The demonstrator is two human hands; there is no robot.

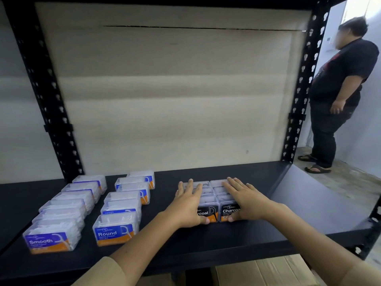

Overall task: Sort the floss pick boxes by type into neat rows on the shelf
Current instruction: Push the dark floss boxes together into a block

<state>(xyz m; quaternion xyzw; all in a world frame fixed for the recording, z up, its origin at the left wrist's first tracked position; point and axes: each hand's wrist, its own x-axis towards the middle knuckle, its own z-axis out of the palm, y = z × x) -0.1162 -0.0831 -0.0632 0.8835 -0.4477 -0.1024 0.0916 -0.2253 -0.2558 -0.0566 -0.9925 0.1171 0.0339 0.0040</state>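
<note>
On the black shelf (257, 234) stand clear floss pick boxes in rows running front to back. At the left is a row of blue "Smooth" boxes (49, 241). Beside it runs a looser row of blue "Round" boxes (115, 231). Right of centre sit black "Charcoal" boxes (214, 207) in two tight rows side by side. My left hand (188, 205) lies flat on the left Charcoal row, thumb at the front box's face. My right hand (245, 200) lies flat on the right row in the same way, fingers spread.
Black perforated uprights (47, 104) stand at both rear corners, with a pale backing board (175, 89) between them. A person in dark clothes (338, 89) stands beyond the shelf's right end. Cardboard boxes (268, 271) sit below the shelf.
</note>
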